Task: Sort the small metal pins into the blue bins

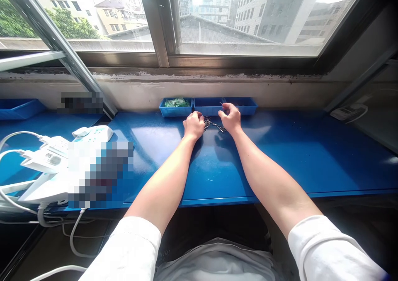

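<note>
Several small dark metal pieces (pixel 214 124) lie in a loose pile on the blue tabletop between my hands. At the pile's left edge is my left hand (pixel 194 125), its fingers curled and closed; whatever they hold is hidden or too small to name. My right hand (pixel 230 117) is raised in a pinch at the pile's right, in front of the blue bins, with a thin dark piece showing at its fingertips. Of the joined blue bins, the left one (pixel 176 112) holds green and clear plastic packets. The middle bin (pixel 207 107) and right bin (pixel 248 110) are partly hidden by my right hand.
White power strips (pixel 93 135) with plugs and cables lie on the left, beside a blurred-out object. Another blue tray (pixel 21 110) sits at the far left. A white device (pixel 343 113) with a cable is at the right. The window wall borders the blue table (pixel 295 160).
</note>
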Demonstrator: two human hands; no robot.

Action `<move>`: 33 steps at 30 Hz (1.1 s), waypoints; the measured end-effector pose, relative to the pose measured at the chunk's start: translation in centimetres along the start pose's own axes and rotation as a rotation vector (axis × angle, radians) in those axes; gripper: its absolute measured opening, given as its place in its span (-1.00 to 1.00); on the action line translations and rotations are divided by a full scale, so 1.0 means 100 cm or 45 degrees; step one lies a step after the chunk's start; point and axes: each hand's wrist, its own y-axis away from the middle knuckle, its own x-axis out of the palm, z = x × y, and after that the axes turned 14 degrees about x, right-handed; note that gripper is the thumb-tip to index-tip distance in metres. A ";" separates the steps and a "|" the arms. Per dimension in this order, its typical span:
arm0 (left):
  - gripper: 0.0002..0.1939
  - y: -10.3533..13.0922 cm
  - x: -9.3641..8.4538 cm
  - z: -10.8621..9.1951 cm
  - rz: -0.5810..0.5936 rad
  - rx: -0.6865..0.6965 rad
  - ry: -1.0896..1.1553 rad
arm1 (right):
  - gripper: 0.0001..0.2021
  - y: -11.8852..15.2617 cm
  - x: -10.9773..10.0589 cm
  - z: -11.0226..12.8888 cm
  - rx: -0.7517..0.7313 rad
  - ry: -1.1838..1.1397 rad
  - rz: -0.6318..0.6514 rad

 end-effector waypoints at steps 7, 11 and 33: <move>-0.76 0.000 0.000 0.001 0.128 -0.010 -0.036 | -0.48 -0.008 -0.004 -0.011 0.154 0.156 -0.026; -0.75 0.001 0.000 0.001 0.159 0.027 -0.023 | -0.43 -0.011 -0.001 -0.016 0.178 0.145 0.062; -0.72 0.000 -0.003 0.004 0.122 -0.087 -0.072 | -0.63 -0.009 -0.007 -0.015 0.356 0.156 0.079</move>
